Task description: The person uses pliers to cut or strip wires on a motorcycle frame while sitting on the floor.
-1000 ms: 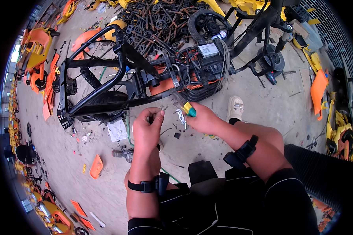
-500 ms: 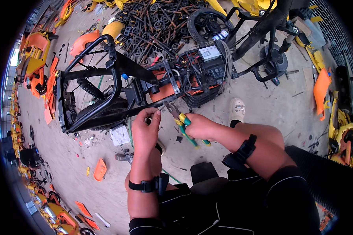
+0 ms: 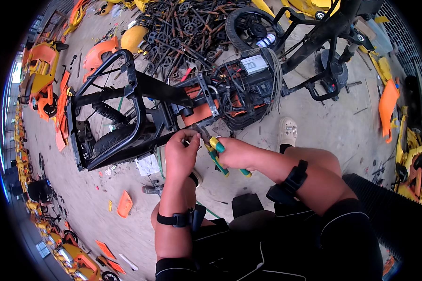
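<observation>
My right hand (image 3: 234, 153) is wrapped round a pair of pliers (image 3: 215, 158) with green and yellow handles, which stand apart. The metal jaws reach my left fingertips. Thumb and fingers of my left hand (image 3: 180, 152) are pinched together; whatever they hold is too small to make out. Both hands are just in front of a black scooter frame (image 3: 162, 89), stripped of its covers. Beyond them are an orange panel (image 3: 200, 113), a bundle of dark cables (image 3: 229, 100) and a silver box (image 3: 254, 64) on the frame.
Behind the frame lies a heap of rusty metal parts (image 3: 187, 35), with a loose wheel (image 3: 253, 30) beside it. Orange and yellow body panels (image 3: 388, 107) lie at the right. A small orange piece (image 3: 124, 204) and white paper (image 3: 147, 165) are on the floor, left of my legs.
The pliers have moved left, bringing their jaws up against my left fingertips, and their handles are spread wider. The whole view has shifted slightly.
</observation>
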A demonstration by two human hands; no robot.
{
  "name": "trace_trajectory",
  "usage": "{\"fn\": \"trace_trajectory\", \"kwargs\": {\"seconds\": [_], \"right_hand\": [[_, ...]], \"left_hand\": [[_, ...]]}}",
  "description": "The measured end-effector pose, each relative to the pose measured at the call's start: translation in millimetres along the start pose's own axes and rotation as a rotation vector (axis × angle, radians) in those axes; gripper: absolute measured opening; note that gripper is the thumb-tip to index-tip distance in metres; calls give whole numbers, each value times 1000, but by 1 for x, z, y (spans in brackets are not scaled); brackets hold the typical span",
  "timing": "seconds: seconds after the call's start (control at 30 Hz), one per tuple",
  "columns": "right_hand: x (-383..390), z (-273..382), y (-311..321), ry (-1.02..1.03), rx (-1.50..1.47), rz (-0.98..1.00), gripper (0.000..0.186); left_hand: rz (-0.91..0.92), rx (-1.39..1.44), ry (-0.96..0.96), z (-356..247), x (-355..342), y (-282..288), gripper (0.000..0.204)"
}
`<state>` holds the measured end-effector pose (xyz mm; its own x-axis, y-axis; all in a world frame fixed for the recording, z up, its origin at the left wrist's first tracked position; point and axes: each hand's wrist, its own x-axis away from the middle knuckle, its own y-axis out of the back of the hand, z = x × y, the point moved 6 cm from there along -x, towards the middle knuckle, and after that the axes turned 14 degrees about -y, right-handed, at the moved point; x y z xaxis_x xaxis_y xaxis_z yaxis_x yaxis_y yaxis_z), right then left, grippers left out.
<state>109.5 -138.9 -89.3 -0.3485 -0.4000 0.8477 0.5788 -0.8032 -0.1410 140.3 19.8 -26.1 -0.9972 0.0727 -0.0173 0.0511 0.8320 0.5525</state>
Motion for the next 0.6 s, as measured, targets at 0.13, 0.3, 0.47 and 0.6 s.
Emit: {"fn": "trace_trajectory", "kwargs": {"seconds": [0.13,0.3,0.47,0.6], "right_hand": [[7,0,2,25,137,-82,37],[19,1,-6,37,229,-103,41],[19,-14,-20,158,177,-134,43],[14,-33,-33,168,122,-121,41]], "left_hand": [[38,-5,-13,5,6,-3,13],[20,-32,-31,5,22,2,13],[6,16,-9,10,44,5,15],[58,-20,-2,12,63,6,17]]}}
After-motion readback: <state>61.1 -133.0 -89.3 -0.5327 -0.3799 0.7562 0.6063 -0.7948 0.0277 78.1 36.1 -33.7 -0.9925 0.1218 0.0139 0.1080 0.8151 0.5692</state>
